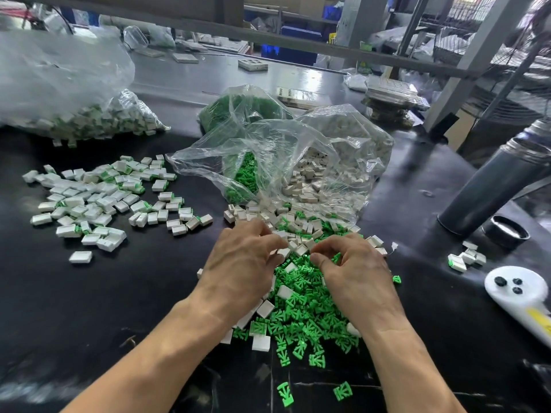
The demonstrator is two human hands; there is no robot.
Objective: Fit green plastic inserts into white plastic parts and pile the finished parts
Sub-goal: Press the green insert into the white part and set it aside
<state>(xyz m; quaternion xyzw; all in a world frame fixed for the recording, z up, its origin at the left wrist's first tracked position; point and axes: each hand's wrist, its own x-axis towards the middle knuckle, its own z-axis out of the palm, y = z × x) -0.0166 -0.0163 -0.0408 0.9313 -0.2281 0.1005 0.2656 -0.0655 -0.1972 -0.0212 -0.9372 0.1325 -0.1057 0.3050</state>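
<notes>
Both hands work at the middle of a dark surface (pixel 143 293). On the left, the left hand (pixel 238 266) has its fingers curled down, its fingertips on small white parts (pixel 301 250) at the top of a loose heap; whether it pinches one cannot be told. At 3 o'clock from it, close by, the right hand (pixel 354 269) also has its fingers curled, thumb and forefinger brought near each other over the same spot, and what they hold, if anything, is hidden.

Beneath and between the wrists lies a heap of green inserts (pixel 301 317), with a few white parts mixed in; two stray inserts (pixel 343 391) lie at 6 o'clock, near the frame's lower edge. At 12 o'clock from the hands an open clear bag (pixel 268 150) spills green inserts on its left and white parts on its right, with a second bag of green pieces (pixel 235 110) behind it.

At 10 o'clock the finished parts (pixel 98 198), white with green showing at their edges, are spread in a flat pile. Beyond them, at 11 o'clock, a large clear bag (pixel 68 84) holds more of the same.

At 3 o'clock stand a grey flask (pixel 495 186), tilted in the wide view, with its black cap (pixel 505 235) just beside it, a small cluster of finished pieces (pixel 466 259) and a white handheld device (pixel 518 293) with dark buttons.
</notes>
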